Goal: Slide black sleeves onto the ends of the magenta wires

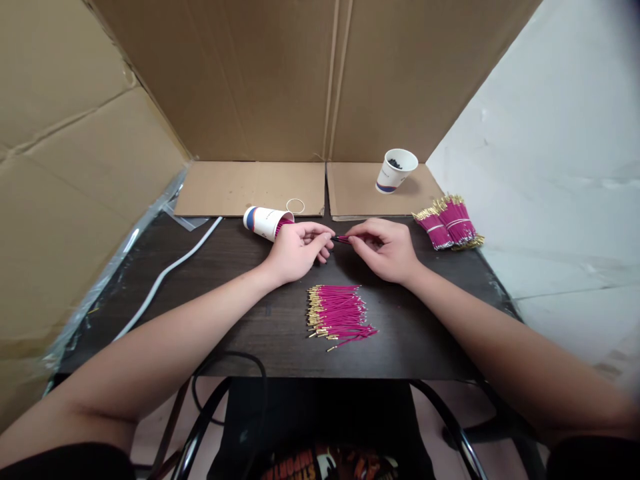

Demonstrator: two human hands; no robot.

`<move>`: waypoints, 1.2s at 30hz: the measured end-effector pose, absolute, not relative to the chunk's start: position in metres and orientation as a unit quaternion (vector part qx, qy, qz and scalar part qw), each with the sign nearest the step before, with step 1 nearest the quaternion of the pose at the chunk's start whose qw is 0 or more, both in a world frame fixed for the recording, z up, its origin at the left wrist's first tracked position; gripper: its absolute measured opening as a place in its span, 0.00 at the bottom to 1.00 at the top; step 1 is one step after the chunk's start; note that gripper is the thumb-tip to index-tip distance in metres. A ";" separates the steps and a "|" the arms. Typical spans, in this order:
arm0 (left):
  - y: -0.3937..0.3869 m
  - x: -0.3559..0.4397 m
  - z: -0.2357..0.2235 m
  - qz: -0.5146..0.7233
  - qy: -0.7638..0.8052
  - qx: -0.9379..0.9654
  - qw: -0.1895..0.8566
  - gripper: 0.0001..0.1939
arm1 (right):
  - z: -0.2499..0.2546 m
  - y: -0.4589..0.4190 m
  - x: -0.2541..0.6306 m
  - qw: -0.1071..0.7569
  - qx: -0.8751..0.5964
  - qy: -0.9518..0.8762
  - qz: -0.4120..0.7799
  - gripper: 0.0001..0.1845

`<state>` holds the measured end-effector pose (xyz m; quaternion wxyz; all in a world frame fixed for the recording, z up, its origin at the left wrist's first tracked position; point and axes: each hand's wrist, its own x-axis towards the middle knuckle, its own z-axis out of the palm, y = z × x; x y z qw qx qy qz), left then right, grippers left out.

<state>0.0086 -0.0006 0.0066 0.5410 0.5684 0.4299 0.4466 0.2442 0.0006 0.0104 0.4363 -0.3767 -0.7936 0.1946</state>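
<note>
Above the middle of the table, my left hand (293, 253) and my right hand (385, 250) meet at a short magenta wire (343, 239) with a black end. The fingertips of my right hand are closed on the wire's magenta part. My left thumb and forefinger pinch the black end, which looks like a small sleeve; the fingers partly hide it. Below the hands lies a row of magenta wires (343, 310) with gold terminals pointing left. Behind my left hand a paper cup (265, 221) rests on its side, with more magenta wires inside.
An upright paper cup (393, 179) holding small black pieces stands on a cardboard sheet (350, 190) at the back right. Banded bundles of magenta wires (453, 225) lie at right. A rubber band (295, 206) and a white cable (167, 270) are at left. Cardboard walls (250, 80) enclose the back.
</note>
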 end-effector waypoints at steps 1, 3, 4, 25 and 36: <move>-0.001 0.009 0.006 0.447 0.429 0.568 0.541 0.04 | 0.010 0.001 0.244 0.435 -0.380 -0.793 0.194 0.10; -0.001 0.009 0.006 0.448 0.427 0.570 0.540 0.04 | 0.010 0.001 0.244 0.434 -0.388 -0.790 0.195 0.10; -0.001 0.008 0.006 0.447 0.427 0.572 0.539 0.04 | 0.009 0.001 0.244 0.436 -0.390 -0.786 0.199 0.10; -0.002 0.010 0.000 0.440 0.435 0.586 0.524 0.09 | 0.002 0.002 0.244 0.457 -0.398 -0.758 0.240 0.09; -0.001 0.008 -0.003 0.448 0.418 0.609 0.503 0.12 | 0.003 0.002 0.243 0.451 -0.405 -0.758 0.240 0.09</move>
